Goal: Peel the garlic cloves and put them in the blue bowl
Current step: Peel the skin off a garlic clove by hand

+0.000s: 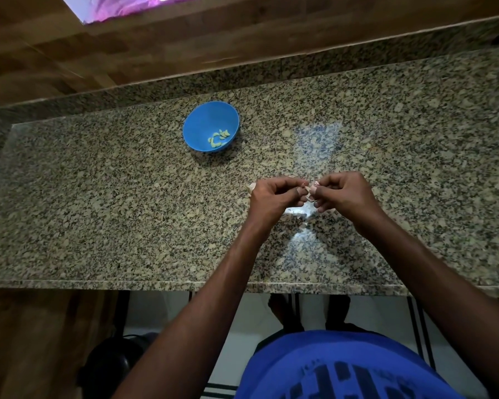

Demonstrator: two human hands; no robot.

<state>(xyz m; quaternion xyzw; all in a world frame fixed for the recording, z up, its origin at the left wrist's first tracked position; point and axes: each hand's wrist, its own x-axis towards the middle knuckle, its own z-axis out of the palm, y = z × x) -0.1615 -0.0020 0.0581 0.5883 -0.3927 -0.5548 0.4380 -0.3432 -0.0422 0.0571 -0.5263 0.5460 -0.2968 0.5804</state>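
The blue bowl (196, 125) stands on the granite counter, left of and beyond my hands, with several pale peeled cloves (219, 137) in its bottom. My left hand (274, 195) and my right hand (343, 191) meet above the counter's middle. Both pinch one small garlic clove (311, 189) between fingertips and thumbs; its papery skin shows between them. Most of the clove is hidden by my fingers.
Loose white garlic skins (296, 211) lie on the counter (98, 211) under my hands, and one piece (252, 186) pokes out behind my left hand. A wooden wall runs along the counter's far edge. The counter's front edge is near my body.
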